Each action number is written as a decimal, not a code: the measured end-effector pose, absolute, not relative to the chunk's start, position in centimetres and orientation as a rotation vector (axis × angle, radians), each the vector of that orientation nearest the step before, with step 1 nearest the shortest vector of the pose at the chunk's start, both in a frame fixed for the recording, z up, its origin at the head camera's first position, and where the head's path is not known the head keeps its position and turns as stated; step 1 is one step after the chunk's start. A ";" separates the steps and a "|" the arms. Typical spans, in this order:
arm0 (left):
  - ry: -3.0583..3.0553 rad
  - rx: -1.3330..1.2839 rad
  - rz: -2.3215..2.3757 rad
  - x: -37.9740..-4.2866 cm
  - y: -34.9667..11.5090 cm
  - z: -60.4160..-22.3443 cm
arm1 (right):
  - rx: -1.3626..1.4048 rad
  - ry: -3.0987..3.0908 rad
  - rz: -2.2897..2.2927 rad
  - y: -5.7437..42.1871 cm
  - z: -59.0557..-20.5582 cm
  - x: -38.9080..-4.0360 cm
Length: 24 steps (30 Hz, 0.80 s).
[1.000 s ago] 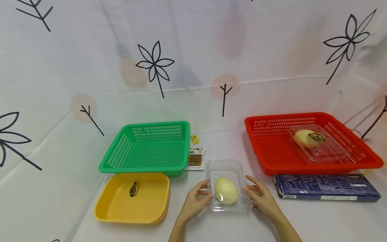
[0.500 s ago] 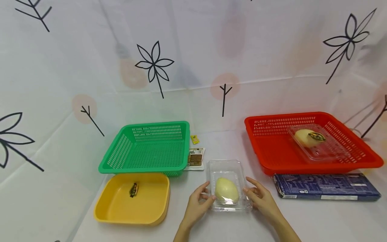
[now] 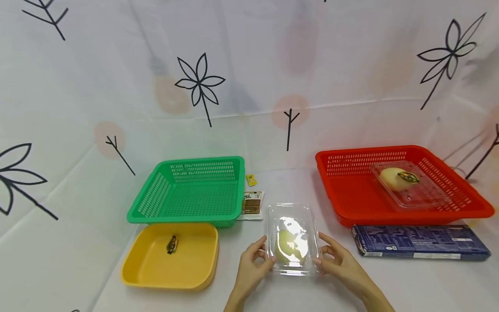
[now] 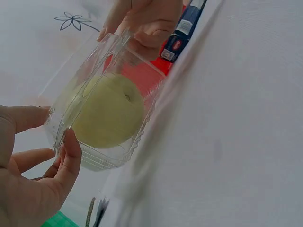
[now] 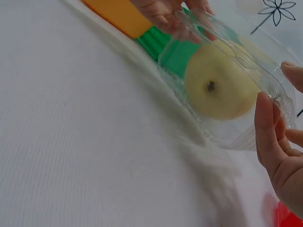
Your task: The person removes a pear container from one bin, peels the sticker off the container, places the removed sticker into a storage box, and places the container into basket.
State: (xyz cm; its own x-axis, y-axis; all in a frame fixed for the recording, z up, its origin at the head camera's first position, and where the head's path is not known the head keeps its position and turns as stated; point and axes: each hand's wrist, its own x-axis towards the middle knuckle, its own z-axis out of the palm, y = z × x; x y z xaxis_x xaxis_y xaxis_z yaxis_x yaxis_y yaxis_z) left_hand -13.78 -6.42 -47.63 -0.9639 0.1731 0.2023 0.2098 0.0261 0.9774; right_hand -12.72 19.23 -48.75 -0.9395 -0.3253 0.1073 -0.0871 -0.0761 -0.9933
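A clear plastic clamshell box [image 3: 293, 215] stands in front of the person in the head view, its lid down. Inside lies a pale yellow-green fruit, seemingly a pear [image 4: 111, 111], partly veiled by glare in the head view. My left hand [image 3: 251, 268] pinches the box's left edge between thumb and fingers. On the opposite edge, my right hand [image 3: 343, 264] pinches the rim with its thumb in front. Both wrist views show fingertips on the seam where lid and base meet. Whether the box touches the table I cannot tell.
A red basket [image 3: 343, 216] at right holds another boxed fruit [image 3: 393, 179] with a small dark packet [image 3: 408, 176]. A long blue box [image 3: 421, 242] lies before it. At left stand a green basket [image 3: 187, 219] and a yellow tub [image 3: 167, 277]; packets [image 3: 251, 206] lie between.
The box has tipped or risen slightly, and a bright reflection now spreads over its lid. Both hands have stayed at its sides, shifting only a little.
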 end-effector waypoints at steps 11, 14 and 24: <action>-2.158 -0.452 -2.159 -14.8 -8.3 -43.4 | -0.645 1.868 -2.300 17.0 -45.6 -14.4; -2.143 -0.459 -2.116 -15.5 -8.8 -42.7 | -0.641 1.841 -2.314 16.4 -44.7 -15.3; -2.039 -0.371 -2.028 -17.8 -10.5 -40.1 | -0.600 1.999 -2.277 13.5 -42.3 -18.9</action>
State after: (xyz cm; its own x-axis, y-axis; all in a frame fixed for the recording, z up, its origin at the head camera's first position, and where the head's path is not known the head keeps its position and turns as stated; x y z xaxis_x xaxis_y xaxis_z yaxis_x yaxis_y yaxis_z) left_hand -17.81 -10.47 -40.06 -0.9386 0.0094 0.3449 0.3449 0.0036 0.9386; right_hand -18.92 13.48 -42.28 -0.9231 -0.2905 0.2518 -0.2121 -0.1616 -0.9638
